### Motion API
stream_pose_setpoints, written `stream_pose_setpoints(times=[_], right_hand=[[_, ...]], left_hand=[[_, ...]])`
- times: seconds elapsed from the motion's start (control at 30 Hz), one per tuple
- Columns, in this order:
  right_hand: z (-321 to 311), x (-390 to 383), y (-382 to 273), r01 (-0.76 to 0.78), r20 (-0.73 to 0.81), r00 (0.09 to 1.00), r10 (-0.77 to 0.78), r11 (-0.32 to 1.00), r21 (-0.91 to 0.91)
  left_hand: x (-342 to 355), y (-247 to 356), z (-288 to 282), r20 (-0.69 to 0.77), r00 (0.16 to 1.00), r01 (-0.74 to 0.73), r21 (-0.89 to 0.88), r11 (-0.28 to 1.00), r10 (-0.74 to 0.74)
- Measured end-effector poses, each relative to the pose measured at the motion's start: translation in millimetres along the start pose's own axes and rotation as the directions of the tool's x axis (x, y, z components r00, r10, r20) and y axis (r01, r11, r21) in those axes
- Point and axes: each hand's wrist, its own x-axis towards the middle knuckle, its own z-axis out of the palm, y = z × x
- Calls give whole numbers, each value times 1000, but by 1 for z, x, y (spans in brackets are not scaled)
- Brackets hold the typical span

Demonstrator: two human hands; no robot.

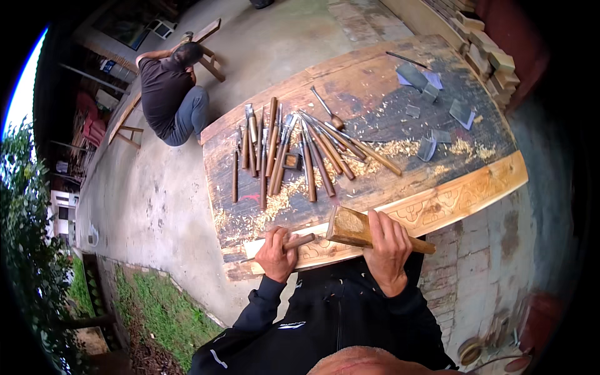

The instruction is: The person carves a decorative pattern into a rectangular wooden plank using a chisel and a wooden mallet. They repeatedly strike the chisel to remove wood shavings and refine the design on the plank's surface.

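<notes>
My left hand [278, 254] is curled around a wooden-handled tool [301, 241]; my right hand [388, 251] is closed on a wooden mallet [349, 226]. Beneath lies a carved board [459, 199] along the near edge of the surface [350, 81]; beyond, chisels [280, 165] rest among shavings [275, 210].

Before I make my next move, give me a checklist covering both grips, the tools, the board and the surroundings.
1. Left grip closed on wooden tool handle: ok.
2. Right grip closed on mallet: ok.
3. Tool's working end seated on carved board: cannot tell, hidden.
4. Bench free of wood shavings: not ok, scattered across it.
5. Other person clear of both grips: ok, past the bench's far left corner.
</notes>
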Motion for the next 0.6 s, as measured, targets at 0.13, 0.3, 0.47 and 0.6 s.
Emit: stream_pose_setpoints(times=[0.13, 0.3, 0.47, 0.6], right_hand=[[15, 15, -1, 135, 28, 990, -136, 990, 37], [24, -2, 12, 324, -40, 945, -325, 946, -27], [24, -5, 20, 417, -75, 906, -416, 909, 2], [27, -2, 24, 445, -99, 890, -445, 895, -18]], left_hand=[[-12, -5, 0, 36, 999, 12, -13, 1000, -11], [-12, 4, -4, 7, 1000, 13, -31, 999, -13], [-12, 3, 0, -7, 1000, 15, 14, 1000, -15], [-13, 2, 3, -29, 1000, 3, 27, 1000, -3]])
